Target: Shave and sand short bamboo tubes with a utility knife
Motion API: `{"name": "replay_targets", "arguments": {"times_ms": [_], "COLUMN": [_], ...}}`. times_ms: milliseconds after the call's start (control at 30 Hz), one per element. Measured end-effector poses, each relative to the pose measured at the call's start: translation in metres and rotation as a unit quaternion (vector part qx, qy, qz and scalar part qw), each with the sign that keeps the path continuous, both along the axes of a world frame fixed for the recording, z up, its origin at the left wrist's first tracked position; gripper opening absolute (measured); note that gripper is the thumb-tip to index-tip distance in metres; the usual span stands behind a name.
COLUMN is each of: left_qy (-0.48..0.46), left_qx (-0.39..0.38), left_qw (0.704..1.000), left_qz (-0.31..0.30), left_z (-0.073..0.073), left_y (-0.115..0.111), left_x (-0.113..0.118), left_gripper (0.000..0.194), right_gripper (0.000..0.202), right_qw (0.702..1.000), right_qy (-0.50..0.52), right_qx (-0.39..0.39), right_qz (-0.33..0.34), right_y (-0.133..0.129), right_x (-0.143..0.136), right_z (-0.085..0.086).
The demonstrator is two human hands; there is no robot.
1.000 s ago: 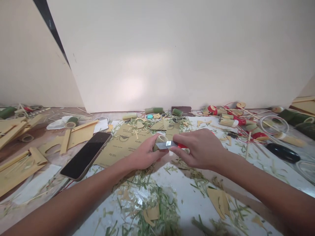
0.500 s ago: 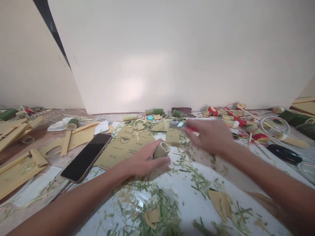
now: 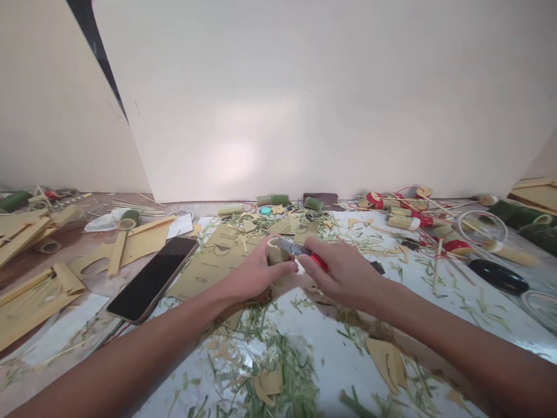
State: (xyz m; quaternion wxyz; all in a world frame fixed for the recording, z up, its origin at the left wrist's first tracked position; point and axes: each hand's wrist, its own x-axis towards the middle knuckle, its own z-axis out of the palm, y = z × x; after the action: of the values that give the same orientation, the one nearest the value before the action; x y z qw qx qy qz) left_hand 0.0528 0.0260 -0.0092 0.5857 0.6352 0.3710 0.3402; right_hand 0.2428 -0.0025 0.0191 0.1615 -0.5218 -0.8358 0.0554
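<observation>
My left hand (image 3: 256, 270) is wrapped round a short bamboo tube (image 3: 277, 253), its open, uneven end facing up. A red-handled utility knife (image 3: 318, 260) sits in the closed fingers of my right hand (image 3: 343, 270). Its blade lies at the rim of the tube, on the right side. Under and beside my left hand is a brown sheet of sandpaper (image 3: 209, 261) with printing on it. Green and pale shavings (image 3: 296, 371) are strewn over the white surface in front of me.
A phone (image 3: 152, 281) lies to the left, near cut cardboard pieces (image 3: 139, 241). Green bamboo pieces (image 3: 278, 200) and a dark reddish block (image 3: 322, 200) are at the back. Red-banded bamboo parts (image 3: 452, 241), clear rings and a black oval object (image 3: 498, 277) occupy the right.
My right hand has come left and down with the knife, bringing the blade to the tube's rim. My left hand, still holding the tube, has shifted slightly left and up.
</observation>
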Motion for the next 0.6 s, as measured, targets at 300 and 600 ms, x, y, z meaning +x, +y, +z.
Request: {"name": "replay_targets", "arguments": {"times_ms": [300,600], "left_qy": [-0.052,-0.091], "left_qx": [0.001,-0.045], "left_qw": [0.996,0.994], "left_qz": [-0.070,-0.048], "left_z": [-0.0037,-0.0056], "left_y": [0.0019,0.0003], "left_x": [0.0023,0.0047], "left_gripper": [0.013,0.023], "right_gripper": [0.035,0.037], "right_qw": [0.999,0.997], "right_qy": [-0.051,-0.067], "right_qx": [0.005,0.030], "right_qz": [0.001,0.004], "right_y": [-0.0049,-0.0035], "right_x": [-0.0091,-0.0103], "right_z": [-0.0040,-0.0080]}}
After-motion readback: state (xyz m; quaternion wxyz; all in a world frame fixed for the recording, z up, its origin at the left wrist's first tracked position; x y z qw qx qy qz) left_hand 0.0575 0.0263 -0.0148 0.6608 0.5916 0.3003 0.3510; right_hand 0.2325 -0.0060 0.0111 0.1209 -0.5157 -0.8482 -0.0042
